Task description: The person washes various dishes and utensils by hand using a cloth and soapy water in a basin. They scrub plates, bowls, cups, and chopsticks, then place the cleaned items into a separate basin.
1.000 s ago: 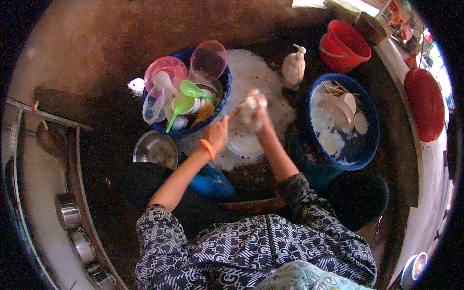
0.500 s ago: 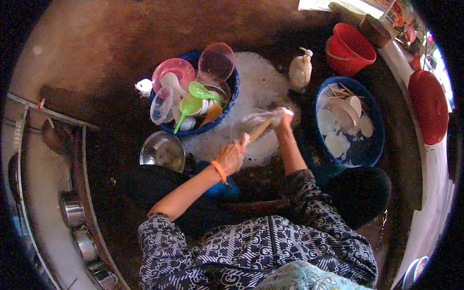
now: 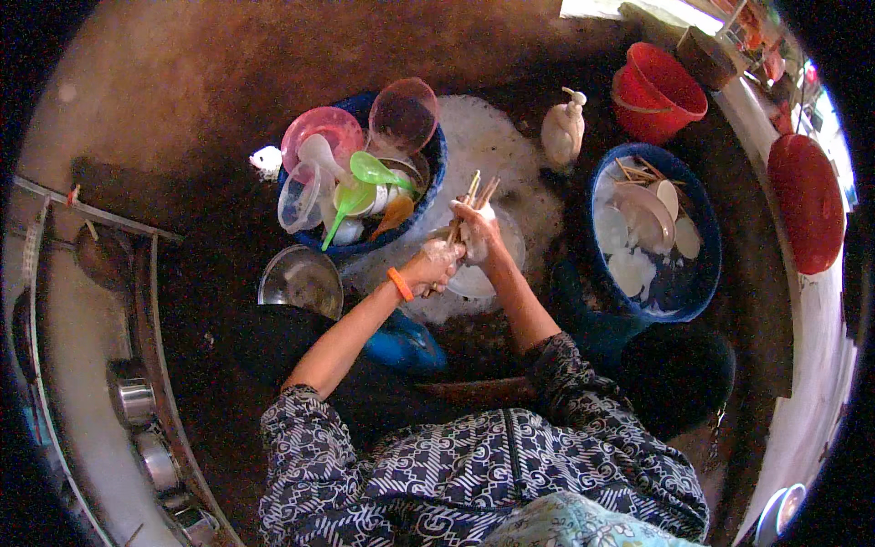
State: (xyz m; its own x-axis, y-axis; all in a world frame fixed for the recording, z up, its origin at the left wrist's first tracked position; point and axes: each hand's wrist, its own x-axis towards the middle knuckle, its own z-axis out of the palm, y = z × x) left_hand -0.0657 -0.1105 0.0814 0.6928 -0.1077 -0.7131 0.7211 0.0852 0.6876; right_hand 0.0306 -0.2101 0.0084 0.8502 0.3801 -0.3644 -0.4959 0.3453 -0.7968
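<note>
A small bundle of wet chopsticks [image 3: 473, 186] runs through both of my closed hands, its tips pointing away from me. My left hand [image 3: 436, 265], with an orange band at the wrist, grips the near end. Close against it, my right hand [image 3: 478, 230] wraps the bundle farther up and carries some suds. Beneath the hands lies a pale round dish [image 3: 512, 244], partly covered by them. White foam [image 3: 497, 137] spreads over the floor around it.
At left, a blue tub [image 3: 441, 173] holds pink bowls, green ladles and other utensils. Beside it sits a metal bowl [image 3: 301, 281]. At right, another blue tub [image 3: 716, 264] contains water, dishes and chopsticks. Beyond are a pump bottle [image 3: 562, 133] and a red bucket [image 3: 658, 96].
My right hand has come left and nearer, up against my left hand. The chopsticks, earlier slanting to the right between the hands, now stand steeper with their tips showing past the right hand.
</note>
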